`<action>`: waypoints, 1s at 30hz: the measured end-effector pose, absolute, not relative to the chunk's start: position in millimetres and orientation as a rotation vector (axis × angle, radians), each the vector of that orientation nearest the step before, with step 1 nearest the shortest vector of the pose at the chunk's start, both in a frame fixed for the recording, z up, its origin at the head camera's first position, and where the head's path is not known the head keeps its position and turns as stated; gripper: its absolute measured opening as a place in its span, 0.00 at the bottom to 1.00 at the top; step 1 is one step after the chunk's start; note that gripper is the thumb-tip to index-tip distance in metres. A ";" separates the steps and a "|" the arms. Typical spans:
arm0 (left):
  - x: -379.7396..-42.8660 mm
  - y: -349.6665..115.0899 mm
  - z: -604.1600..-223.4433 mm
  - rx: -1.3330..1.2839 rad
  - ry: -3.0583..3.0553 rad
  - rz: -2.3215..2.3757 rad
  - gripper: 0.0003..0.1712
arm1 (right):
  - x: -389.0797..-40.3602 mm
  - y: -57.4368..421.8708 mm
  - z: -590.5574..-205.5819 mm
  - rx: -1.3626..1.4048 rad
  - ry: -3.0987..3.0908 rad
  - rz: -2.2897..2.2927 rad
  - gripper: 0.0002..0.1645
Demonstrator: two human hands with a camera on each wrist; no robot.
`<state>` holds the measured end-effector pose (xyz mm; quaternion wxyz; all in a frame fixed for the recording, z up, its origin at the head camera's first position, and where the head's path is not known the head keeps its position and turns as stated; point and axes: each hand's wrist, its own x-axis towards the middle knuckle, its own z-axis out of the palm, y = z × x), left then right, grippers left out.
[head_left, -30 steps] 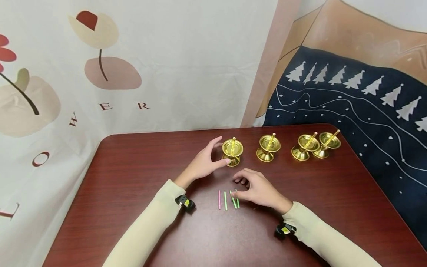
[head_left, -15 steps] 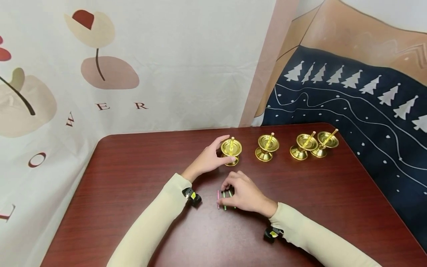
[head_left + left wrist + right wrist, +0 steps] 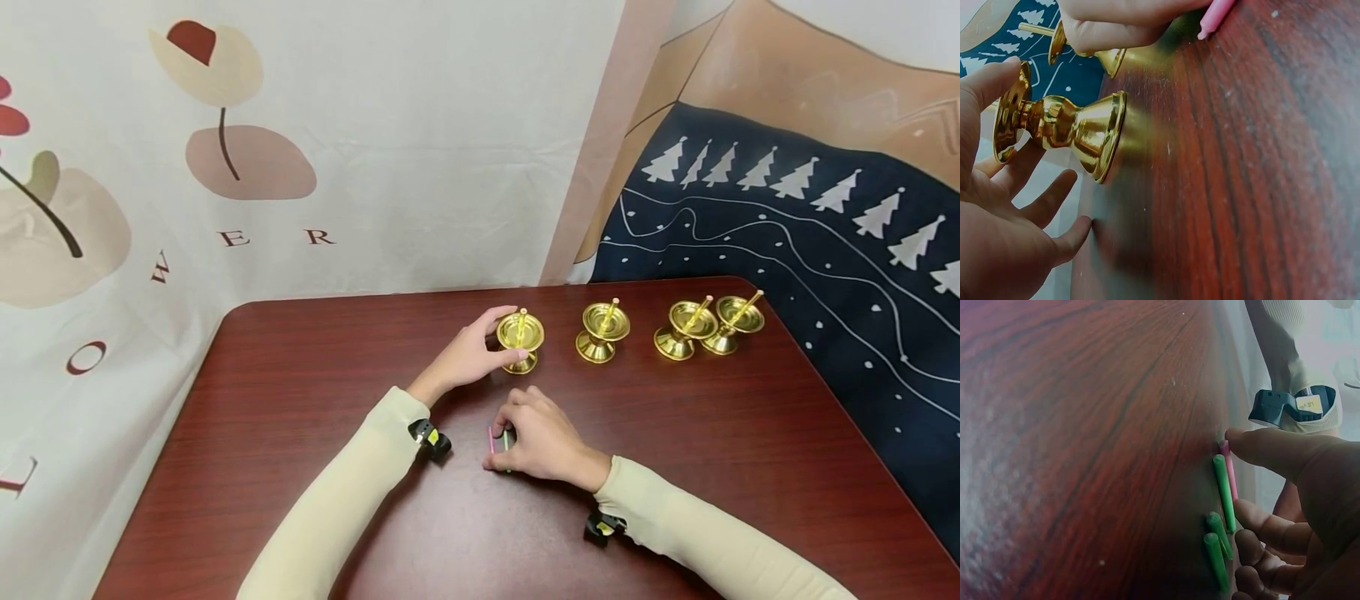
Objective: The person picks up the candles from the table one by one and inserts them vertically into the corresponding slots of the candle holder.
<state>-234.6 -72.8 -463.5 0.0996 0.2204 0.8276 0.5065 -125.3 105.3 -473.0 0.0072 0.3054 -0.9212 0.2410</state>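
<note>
My left hand (image 3: 474, 352) holds a brass candle holder (image 3: 522, 337) by its dish, thumb in front and fingers behind; a thin upright stick rises from it. In the left wrist view, the thumb touches the rim of this brass holder (image 3: 1054, 122), while the other fingers spread beneath. My right hand (image 3: 546, 435) is low over the table, its thumb and index finger at the two ends of a thin pink candle (image 3: 1230, 465). Beside this lie several green candles (image 3: 1225, 487); the hand hides most of them in the head view.
Further brass holders with upright sticks stand to the right: one alone (image 3: 600, 333) and two close together, the nearer (image 3: 678, 337) and the farther (image 3: 726, 333). The dark red table (image 3: 337, 358) ends at a printed cloth backdrop (image 3: 420, 150).
My right hand has moved left over the candles to the pink one, its thumb and index finger closing in. The left hand has come closer around the brass holder.
</note>
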 end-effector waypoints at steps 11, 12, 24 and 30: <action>-231.5 -85.5 -466.1 0.654 2.431 1.535 0.45 | -127.7 110.0 -475.4 1.094 -2.786 0.843 0.16; -231.1 -86.5 -466.1 0.654 2.427 1.534 0.45 | -127.8 110.5 -475.3 1.099 -2.787 0.846 0.15; -223.9 -98.0 -463.9 0.657 2.430 1.517 0.46 | -130.1 113.7 -474.5 1.207 -2.758 0.868 0.12; -220.5 -103.5 -463.9 0.643 2.425 1.508 0.46 | -130.3 113.8 -472.9 1.240 -2.777 0.837 0.11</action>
